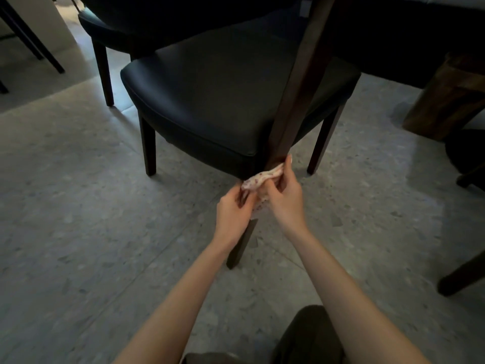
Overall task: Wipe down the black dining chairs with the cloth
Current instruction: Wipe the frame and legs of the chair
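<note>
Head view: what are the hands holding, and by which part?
Both hold the cloth, stretched across the chair leg: the left hand pinches its lower-left end, the right hand grips its upper-right end.

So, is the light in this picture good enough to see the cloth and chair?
Head view: dim overall; the black chair sinks into shadow, yet the pale cloth, held by left hand and right hand, reads clearly; the floor at the edges looks soft.

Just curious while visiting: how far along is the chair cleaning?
Done: cannot tell from the surfaces. In hand: left hand and right hand hold a white pink-speckled cloth against the nearest black padded chair's dark wooden leg. Left: probably the second black chair behind.
</note>
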